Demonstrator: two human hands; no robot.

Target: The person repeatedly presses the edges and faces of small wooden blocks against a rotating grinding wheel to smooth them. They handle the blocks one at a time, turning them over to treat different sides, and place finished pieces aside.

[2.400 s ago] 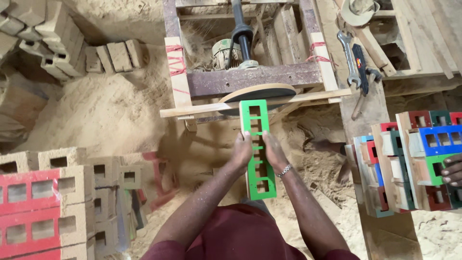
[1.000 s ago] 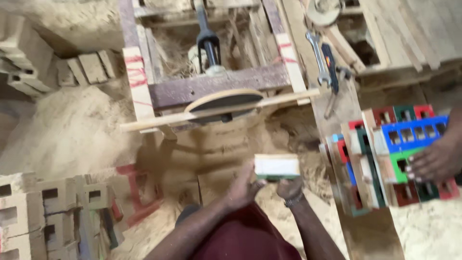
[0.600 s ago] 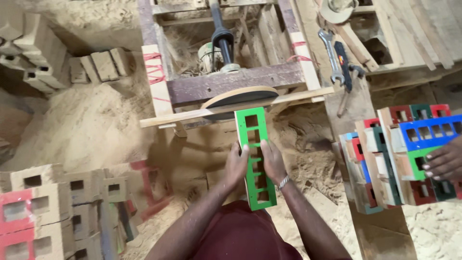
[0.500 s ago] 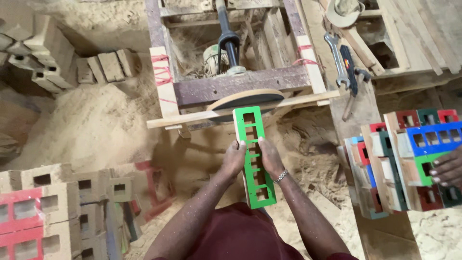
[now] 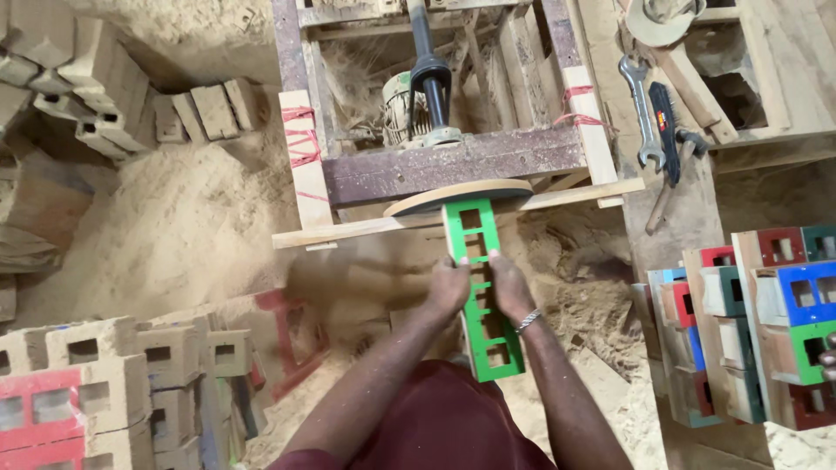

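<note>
- Nearest the camera, the green slotted block (image 5: 484, 296) runs lengthwise away from the person, its near end above the maroon-clad lap.
- The left hand (image 5: 448, 287) grips the block's left edge at about mid-length, fingers curled onto its face.
- The right hand (image 5: 509, 287), a bracelet at its wrist, clasps the right edge directly opposite, so the block sits pinched between the two hands.
- Beyond the hands, the block's far end touches the edge of the flat sanding disc (image 5: 459, 196).
- The disc sits at the front of a wooden frame (image 5: 453, 161), with a motor (image 5: 402, 104) inside it.
- Sawdust (image 5: 174, 226) lies heaped to the left.
- Painted blocks (image 5: 749, 322) are stacked to the right.
- A spanner (image 5: 643, 109) lies further off on the bench.
</note>
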